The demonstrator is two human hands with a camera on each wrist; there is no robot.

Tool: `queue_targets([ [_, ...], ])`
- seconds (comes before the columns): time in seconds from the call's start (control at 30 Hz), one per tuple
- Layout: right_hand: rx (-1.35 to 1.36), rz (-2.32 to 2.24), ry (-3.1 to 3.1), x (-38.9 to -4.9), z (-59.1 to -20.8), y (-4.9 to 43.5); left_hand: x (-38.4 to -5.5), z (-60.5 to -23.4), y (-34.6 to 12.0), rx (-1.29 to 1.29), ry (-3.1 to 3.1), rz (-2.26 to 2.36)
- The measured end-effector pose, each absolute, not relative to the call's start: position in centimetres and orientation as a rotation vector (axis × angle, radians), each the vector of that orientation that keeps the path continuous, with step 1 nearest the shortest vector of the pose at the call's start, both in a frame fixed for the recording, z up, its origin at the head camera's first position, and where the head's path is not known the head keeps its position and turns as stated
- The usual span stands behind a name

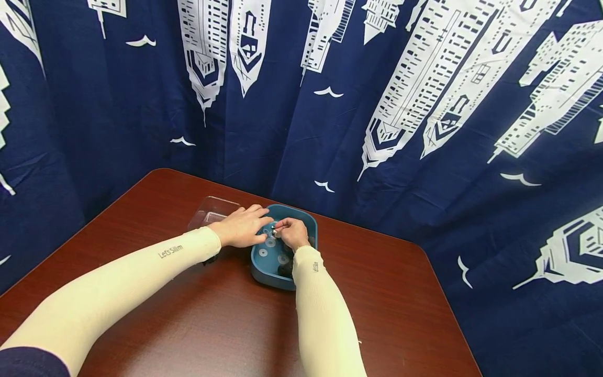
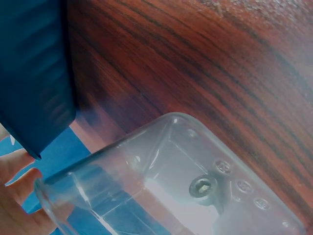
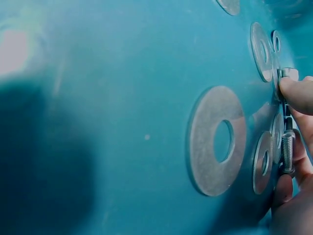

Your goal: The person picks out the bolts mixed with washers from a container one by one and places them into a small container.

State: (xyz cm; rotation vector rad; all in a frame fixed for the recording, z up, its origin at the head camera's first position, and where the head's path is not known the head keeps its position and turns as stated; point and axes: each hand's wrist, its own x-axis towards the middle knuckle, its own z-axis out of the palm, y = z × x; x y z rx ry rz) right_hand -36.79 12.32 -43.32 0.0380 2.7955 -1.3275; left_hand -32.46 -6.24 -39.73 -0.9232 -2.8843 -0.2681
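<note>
A blue plastic bin [image 1: 270,281] stands on the table, with flat metal washers [image 3: 217,142] of different sizes and a few bolts [image 3: 287,149] on its floor. My right hand [image 1: 293,233] reaches down inside it and pinches a small bolt among the washers; the fingers partly hide it. At the bin's left rim lies my left hand [image 1: 241,228], fingers spread and fairly straight, with nothing seen in its grasp. Behind that hand is a clear plastic container [image 2: 234,166], holding one metal nut [image 2: 202,187].
The brown wooden table [image 1: 226,324] extends around the bin. Close behind its far edge hangs a dark blue curtain [image 1: 264,141] with white building prints. A dark object [image 1: 285,269] sits in the bin's near right corner, partly covered by the right forearm.
</note>
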Motion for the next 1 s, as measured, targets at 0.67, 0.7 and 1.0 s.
queue_targets([
  [0.67, -0.031, -1.384, 2.81, -36.8, -42.8, 12.7, -32.2, -39.3, -6.0, -0.933, -2.882, -0.222],
  [0.7, -0.037, -1.385, 2.811, -36.8, -42.8, 12.7, -32.2, -39.3, -6.0, -0.932, -2.883, -0.225],
  [1.0, -0.147, -1.399, 2.83, -36.7, -41.7, 13.0, -32.3, -39.0, -6.1, -0.939, -2.888, -0.233],
])
